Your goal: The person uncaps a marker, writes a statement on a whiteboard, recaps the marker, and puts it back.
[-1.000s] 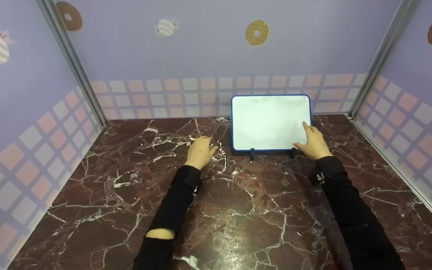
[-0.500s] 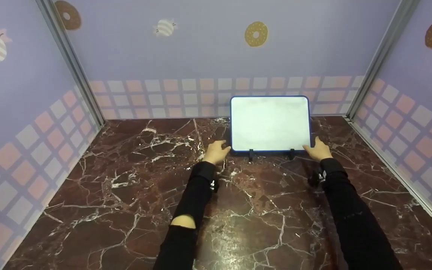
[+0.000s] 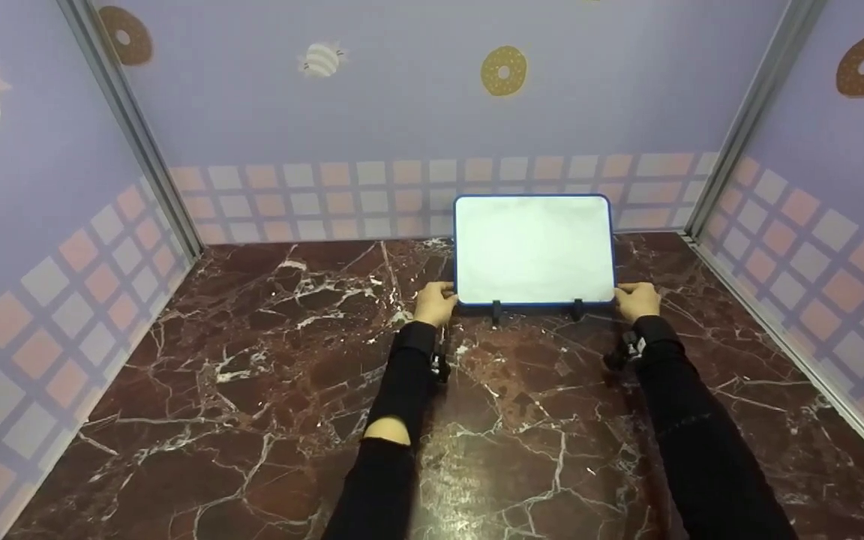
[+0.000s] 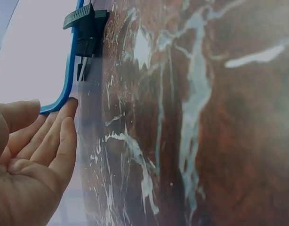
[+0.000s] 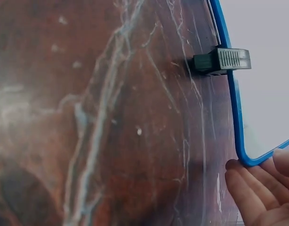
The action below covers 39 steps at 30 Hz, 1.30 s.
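Observation:
A small whiteboard (image 3: 535, 249) with a blue frame stands upright, leaning slightly back, at the rear of the table. Two black clip feet, the left one (image 3: 496, 312) and the right one (image 3: 577, 309), hold its lower edge. My left hand (image 3: 436, 303) pinches the board's left side near the bottom corner; in the left wrist view the thumb (image 4: 22, 114) lies at the front and the fingers reach behind the frame. On the opposite side my right hand (image 3: 637, 301) grips the lower right corner, its thumb (image 5: 284, 161) in front and fingertips behind the blue edge.
The dark red marble-patterned table (image 3: 289, 420) stretches from the board toward the person. Purple walls with a pink and white check band (image 3: 297, 201) enclose it at the back and both sides, joined by grey metal corner posts (image 3: 747, 127).
My left hand has moved right to the board's left edge. My right hand has come off the board's face, down to its lower right corner. Both now hold the whiteboard.

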### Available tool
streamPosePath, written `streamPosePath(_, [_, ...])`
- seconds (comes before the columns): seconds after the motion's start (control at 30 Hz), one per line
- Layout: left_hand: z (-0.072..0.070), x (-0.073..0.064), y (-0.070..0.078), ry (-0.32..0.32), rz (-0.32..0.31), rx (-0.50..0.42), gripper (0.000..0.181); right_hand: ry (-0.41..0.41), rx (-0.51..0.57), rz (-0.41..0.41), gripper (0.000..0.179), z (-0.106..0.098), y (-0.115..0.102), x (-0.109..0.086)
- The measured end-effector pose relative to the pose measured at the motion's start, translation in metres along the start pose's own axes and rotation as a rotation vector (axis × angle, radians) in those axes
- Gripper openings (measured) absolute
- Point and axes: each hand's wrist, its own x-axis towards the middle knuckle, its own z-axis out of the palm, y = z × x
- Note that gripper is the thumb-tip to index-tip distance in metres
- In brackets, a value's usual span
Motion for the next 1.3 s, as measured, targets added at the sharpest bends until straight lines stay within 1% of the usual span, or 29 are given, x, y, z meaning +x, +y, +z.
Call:
streamPosePath(0.07, [-0.002,-0.009,0.007,0.053,0.011,0.005,0.03,0.03,0.02,0.01,0.036,0.001,0.0,0.0])
streamPosePath(0.1, [-0.003,-0.013,0.009,0.075,0.013,0.012,0.028,0.039,0.03,0.021,0.035,0.002,0.0,0.0])
streamPosePath(0.2, [-0.003,-0.018,0.008,0.145,0.026,0.031,0.023,0.051,0.034,0.033,0.034,0.003,0.003,0.001])
streamPosePath(0.27, [-0.004,-0.02,0.006,0.171,0.03,0.018,0.021,0.035,0.066,0.054,0.035,0.001,0.005,0.001])
streamPosePath(0.33, [-0.007,-0.02,0.004,0.185,0.038,0.017,0.02,-0.004,0.145,0.069,0.038,-0.002,0.007,0.001])
streamPosePath(0.4, [-0.012,-0.02,0.003,0.17,0.031,0.007,0.02,-0.048,0.262,0.093,0.042,-0.007,0.007,0.001])
streamPosePath(0.5, [-0.022,-0.019,0.0,0.124,0.014,0.004,0.02,-0.144,0.407,0.113,0.046,-0.015,0.0,-0.004])
streamPosePath(0.57, [-0.03,-0.018,-0.003,0.081,0.002,-0.001,0.021,-0.214,0.454,0.123,0.048,-0.018,-0.007,-0.01])
streamPosePath(0.63, [-0.037,-0.017,-0.009,0.035,0.002,-0.01,0.023,-0.293,0.472,0.126,0.048,-0.019,-0.012,-0.013])
streamPosePath(0.7, [-0.045,-0.017,-0.014,-0.007,-0.001,0.0,0.025,-0.364,0.488,0.133,0.05,-0.018,-0.01,-0.011])
streamPosePath(0.77, [-0.053,-0.018,-0.016,-0.058,-0.019,0.01,0.028,-0.416,0.487,0.132,0.053,-0.015,-0.005,-0.005])
streamPosePath(0.8, [-0.058,-0.02,-0.019,-0.085,-0.015,0.008,0.029,-0.434,0.49,0.133,0.054,-0.013,-0.002,-0.002])
streamPosePath(0.83, [-0.062,-0.018,-0.023,-0.115,-0.025,0.0,0.029,-0.452,0.501,0.135,0.055,-0.011,0.0,0.0])
streamPosePath(0.87, [-0.056,-0.002,-0.048,-0.14,0.002,-0.029,0.029,-0.467,0.496,0.132,0.055,-0.009,0.002,0.002])
streamPosePath(0.97, [-0.064,0.003,-0.063,-0.221,-0.018,-0.078,0.031,-0.51,0.502,0.114,0.054,-0.006,0.002,0.0])
streamPosePath(1.0, [-0.065,0.005,-0.069,-0.241,-0.013,-0.091,0.031,-0.526,0.509,0.111,0.054,-0.005,0.001,-0.001])
streamPosePath(1.03, [-0.068,0.004,-0.072,-0.264,-0.008,-0.102,0.032,-0.541,0.513,0.107,0.053,-0.004,0.0,-0.002])
streamPosePath(1.07, [-0.069,0.006,-0.078,-0.285,-0.01,-0.104,0.033,-0.555,0.513,0.097,0.054,-0.002,-0.001,-0.003])
streamPosePath(1.1, [-0.077,-0.003,-0.069,-0.306,-0.006,-0.099,0.032,-0.571,0.514,0.087,0.054,-0.001,-0.002,-0.005])
streamPosePath(1.13, [-0.077,0.003,-0.081,-0.326,0.023,-0.11,0.032,-0.583,0.521,0.087,0.054,0.0,-0.003,-0.006])
streamPosePath(1.17, [-0.078,0.008,-0.091,-0.356,0.031,-0.128,0.033,-0.594,0.526,0.086,0.054,0.001,-0.003,-0.007])
streamPosePath(1.23, [-0.077,0.022,-0.119,-0.409,0.087,-0.186,0.035,-0.62,0.548,0.087,0.053,0.003,-0.004,-0.009])
streamPosePath(1.27, [-0.075,0.032,-0.135,-0.432,0.107,-0.211,0.036,-0.634,0.561,0.088,0.052,0.004,-0.004,-0.01])
streamPosePath(1.3, [-0.077,0.033,-0.142,-0.453,0.137,-0.239,0.038,-0.648,0.573,0.091,0.049,0.005,-0.004,-0.01])
